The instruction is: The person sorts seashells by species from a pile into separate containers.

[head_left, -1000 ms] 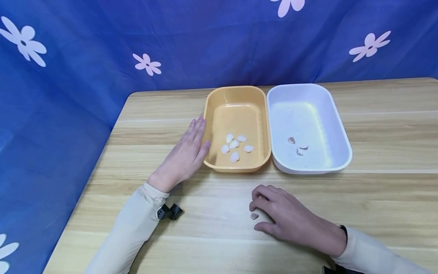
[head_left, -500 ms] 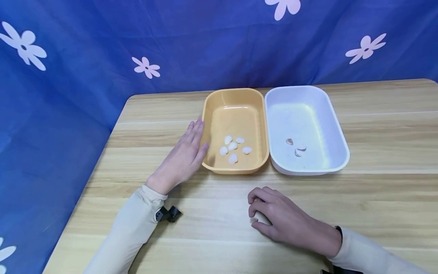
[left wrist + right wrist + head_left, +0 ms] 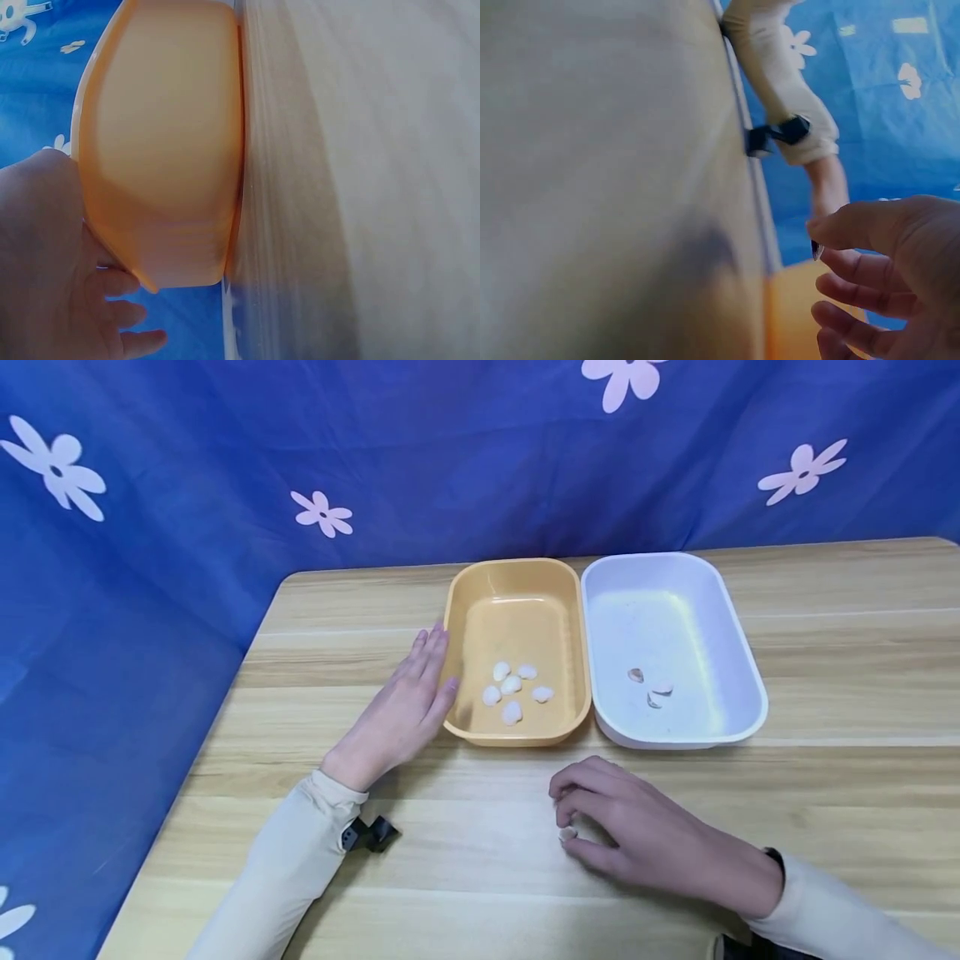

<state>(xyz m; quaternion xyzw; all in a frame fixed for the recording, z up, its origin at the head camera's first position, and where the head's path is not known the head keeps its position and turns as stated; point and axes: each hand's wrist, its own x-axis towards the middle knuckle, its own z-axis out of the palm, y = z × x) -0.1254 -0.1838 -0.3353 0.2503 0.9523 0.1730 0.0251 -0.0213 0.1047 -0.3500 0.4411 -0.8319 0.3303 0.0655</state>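
Observation:
My right hand [image 3: 637, 827], in front of the two basins, pinches a small seashell [image 3: 567, 834] between thumb and index finger; the right wrist view shows a dark edge of the seashell [image 3: 817, 249] at the thumb tip. The other fingers of that hand are bent. Against the left side of the orange-yellow basin [image 3: 517, 578] lies my left hand [image 3: 401, 702], fingers straight, thumb at the rim. Several pale seashells [image 3: 512, 685] lie in this basin. The white basin [image 3: 675, 731] beside it holds a few brownish seashell pieces [image 3: 636, 675].
Both basins stand side by side on a wood-grain table [image 3: 300, 643], near its back edge. Behind the table hangs a blue cloth [image 3: 450, 460] with white flowers. A black camera mount [image 3: 370, 835] sits on the left wrist.
The right thumb and index finger have come together on the seashell that lay on the table. That hand has moved slightly right with it. The left hand stays at the basin.

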